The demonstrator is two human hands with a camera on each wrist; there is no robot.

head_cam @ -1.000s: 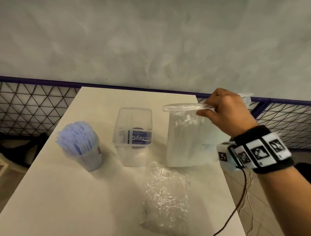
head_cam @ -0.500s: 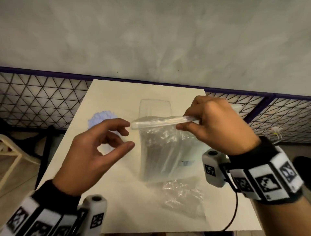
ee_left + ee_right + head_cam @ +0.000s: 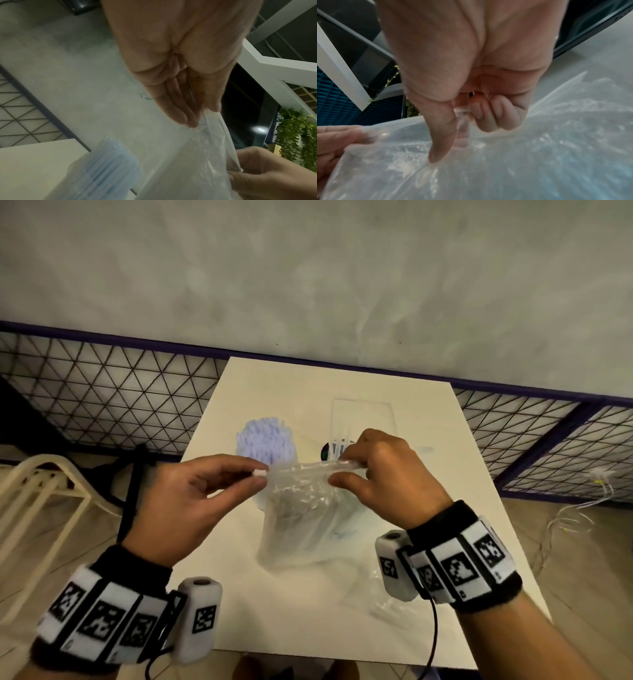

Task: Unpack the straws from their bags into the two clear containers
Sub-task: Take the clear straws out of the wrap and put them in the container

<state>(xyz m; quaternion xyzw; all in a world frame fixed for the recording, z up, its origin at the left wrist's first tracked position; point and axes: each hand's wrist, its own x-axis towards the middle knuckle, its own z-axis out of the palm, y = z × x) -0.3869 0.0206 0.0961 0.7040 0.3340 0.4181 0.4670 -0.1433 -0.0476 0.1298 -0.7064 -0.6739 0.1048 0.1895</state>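
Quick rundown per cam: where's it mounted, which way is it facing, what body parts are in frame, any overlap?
Head: on the head, looking forward and down at the table; shows left hand, right hand and both wristbands.
Left wrist: looks along the left palm toward the straw bag and the container of blue straws.
Right wrist: looks along the right thumb at the bag.
Shared: all three show the bag; each wrist view shows the other hand.
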